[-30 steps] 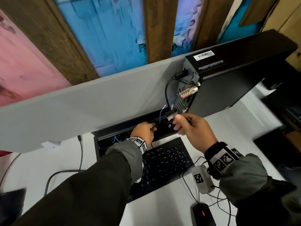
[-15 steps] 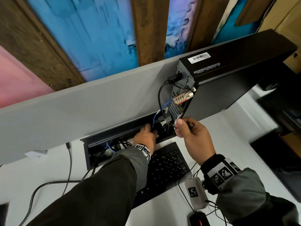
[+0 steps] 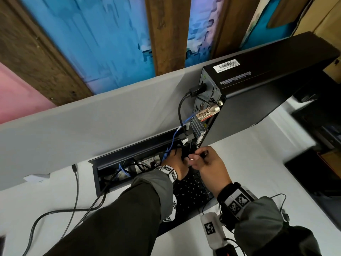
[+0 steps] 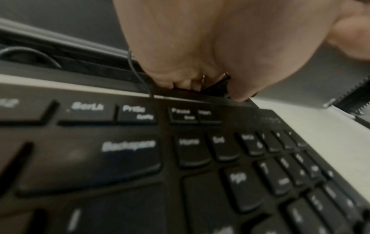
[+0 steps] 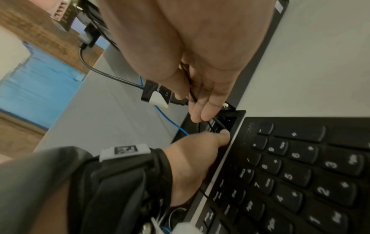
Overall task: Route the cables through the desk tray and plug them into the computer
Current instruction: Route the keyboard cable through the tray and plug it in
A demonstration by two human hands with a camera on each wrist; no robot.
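The black computer tower point(image 3: 267, 85) stands at the right, its rear panel facing left. A black cable point(image 3: 181, 108) and a blue cable point(image 3: 174, 138) run from that panel down into the black desk tray point(image 3: 129, 154). My left hand point(image 3: 175, 160) reaches into the tray's right end, fingers point(image 4: 180, 82) curled on a black cable point(image 4: 217, 87) at the rim. Just right of it, my right hand point(image 3: 204, 161) pinches a thin black cable point(image 5: 192, 93) below the tower's lower corner. A black adapter with a white tag point(image 5: 158, 95) hangs beside my right hand's fingers point(image 5: 202, 107).
A black keyboard point(image 3: 191, 191) lies under both wrists, right against the tray. Loose black cables point(image 3: 73, 209) trail over the white desk at the left. A grey partition point(image 3: 92, 122) rises behind the tray. A combination lock point(image 3: 207, 112) sticks out of the tower's rear.
My right hand has dropped a little from the tower's lower corner toward my left hand. The view has shifted, so more of the tray's left part shows.
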